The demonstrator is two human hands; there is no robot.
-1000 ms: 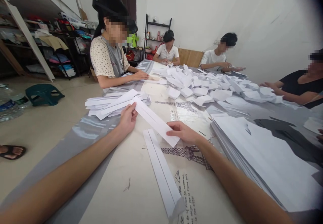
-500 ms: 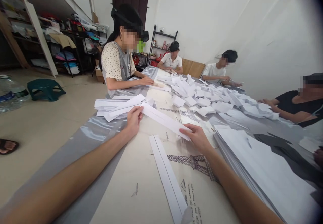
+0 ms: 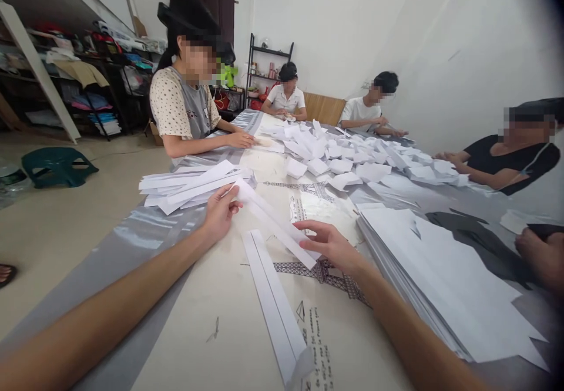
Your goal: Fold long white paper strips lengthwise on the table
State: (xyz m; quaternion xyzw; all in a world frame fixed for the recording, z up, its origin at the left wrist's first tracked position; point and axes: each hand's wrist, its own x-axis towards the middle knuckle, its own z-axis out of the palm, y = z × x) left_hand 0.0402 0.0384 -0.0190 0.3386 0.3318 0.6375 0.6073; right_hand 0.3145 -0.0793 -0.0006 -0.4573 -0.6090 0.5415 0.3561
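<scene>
A long white paper strip (image 3: 268, 216) slants above the printed tablecloth between my hands, creased along its length. Its upper left end is pinched by my left hand (image 3: 221, 212). My right hand (image 3: 332, 245) has the lower right end between thumb and fingers. Just below, another paper strip (image 3: 269, 303) with a dark line down its length lies flat on the cloth. Beyond my left hand is a loose pile of paper strips (image 3: 194, 184). To the right of my right hand rests a thick stack of white paper sheets (image 3: 440, 273).
A heap of folded white paper pieces (image 3: 352, 159) spreads over the far table. Several people sit around it, one at the left (image 3: 189, 109) with hands on the table. A green stool (image 3: 59, 165) stands on the floor. Dark cloth (image 3: 480, 244) lies beside the sheet stack.
The camera view has shifted slightly to the right. The strip in my hands now shows a lengthwise fold, and my right hand's fingers have spread more around its end.
</scene>
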